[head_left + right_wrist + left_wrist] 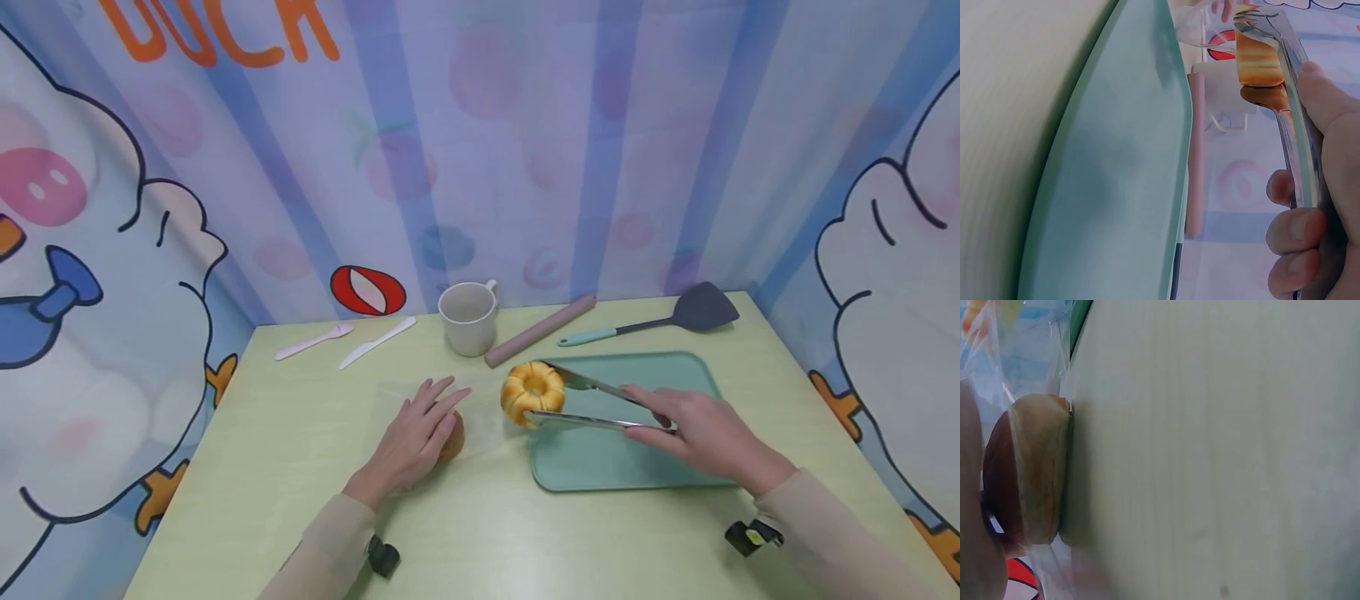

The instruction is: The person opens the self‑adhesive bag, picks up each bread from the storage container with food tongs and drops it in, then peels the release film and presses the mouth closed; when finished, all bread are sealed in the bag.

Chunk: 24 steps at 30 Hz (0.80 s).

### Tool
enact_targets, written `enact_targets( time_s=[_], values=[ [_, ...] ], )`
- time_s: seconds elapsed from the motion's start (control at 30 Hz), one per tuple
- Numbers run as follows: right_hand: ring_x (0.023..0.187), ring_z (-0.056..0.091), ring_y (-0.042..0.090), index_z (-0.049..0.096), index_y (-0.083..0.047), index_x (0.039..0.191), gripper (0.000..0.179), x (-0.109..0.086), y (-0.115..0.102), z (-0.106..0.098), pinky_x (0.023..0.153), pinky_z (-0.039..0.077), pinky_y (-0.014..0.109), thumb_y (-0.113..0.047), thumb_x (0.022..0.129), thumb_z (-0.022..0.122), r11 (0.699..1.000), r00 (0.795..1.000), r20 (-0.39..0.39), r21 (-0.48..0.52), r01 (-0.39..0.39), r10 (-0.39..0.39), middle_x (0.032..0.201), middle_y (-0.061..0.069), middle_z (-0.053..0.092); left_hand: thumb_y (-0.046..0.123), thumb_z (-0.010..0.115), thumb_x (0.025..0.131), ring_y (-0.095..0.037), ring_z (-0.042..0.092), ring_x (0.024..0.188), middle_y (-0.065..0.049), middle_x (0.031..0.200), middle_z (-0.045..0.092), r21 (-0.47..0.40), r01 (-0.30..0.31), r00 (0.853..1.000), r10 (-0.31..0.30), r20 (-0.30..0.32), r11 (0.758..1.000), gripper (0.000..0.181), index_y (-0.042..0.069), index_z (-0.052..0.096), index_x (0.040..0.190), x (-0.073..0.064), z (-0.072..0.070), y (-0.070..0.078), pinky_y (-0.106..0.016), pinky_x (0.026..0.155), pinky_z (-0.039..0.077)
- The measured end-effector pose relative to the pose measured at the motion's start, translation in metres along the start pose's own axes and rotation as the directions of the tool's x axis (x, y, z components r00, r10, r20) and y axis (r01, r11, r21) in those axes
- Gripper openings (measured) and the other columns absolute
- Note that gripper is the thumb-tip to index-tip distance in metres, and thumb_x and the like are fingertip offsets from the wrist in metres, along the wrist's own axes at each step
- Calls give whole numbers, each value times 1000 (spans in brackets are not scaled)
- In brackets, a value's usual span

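sleeve (832, 533), right grip (708, 433), tongs (585, 421) round bread (516, 393) (golden)

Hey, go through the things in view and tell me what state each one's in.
Tongs: gripped by right hand, tips closed on bread
Ring-shaped bread: clamped, raised
Bun: seemingly inside clear plastic bag, under left hand
Tray: lying flat
Mug: upright
Rolling pin: lying down
Spatula: lying down
Fork: lying down
Knife: lying down
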State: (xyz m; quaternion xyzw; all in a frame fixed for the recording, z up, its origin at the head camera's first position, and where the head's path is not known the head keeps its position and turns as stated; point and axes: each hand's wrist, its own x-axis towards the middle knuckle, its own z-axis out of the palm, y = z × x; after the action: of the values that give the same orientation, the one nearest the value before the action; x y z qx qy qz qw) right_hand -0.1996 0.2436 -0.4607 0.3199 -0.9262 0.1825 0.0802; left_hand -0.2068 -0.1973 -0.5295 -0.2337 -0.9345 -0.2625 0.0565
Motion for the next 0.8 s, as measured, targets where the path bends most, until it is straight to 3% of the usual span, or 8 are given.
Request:
enact_targets(
  time_s=[0.47,0.8],
  values=[
    [56,26,-4,64,-20,146,53,-5,-7,-7,49,29,20,-39,98,75,999,999,-23,9,37,-37,70,-21,37,34,39,114,-47,27,156,-7,169,37,-3,-2,1000,2,-11,1000,45,33,47,159,1,0,-2,-81,112,29],
    [56,29,-2,67,-20,143,51,6,-5,0,51,29,21,-46,99,71,1000,998,55,-8,19,-18,67,-20,39,37,38,114,-49,28,155,-8,168,38,-13,-7,1000,7,-8,1000,45,34,49,157,3,1,-2,-83,110,27]
  ],
)
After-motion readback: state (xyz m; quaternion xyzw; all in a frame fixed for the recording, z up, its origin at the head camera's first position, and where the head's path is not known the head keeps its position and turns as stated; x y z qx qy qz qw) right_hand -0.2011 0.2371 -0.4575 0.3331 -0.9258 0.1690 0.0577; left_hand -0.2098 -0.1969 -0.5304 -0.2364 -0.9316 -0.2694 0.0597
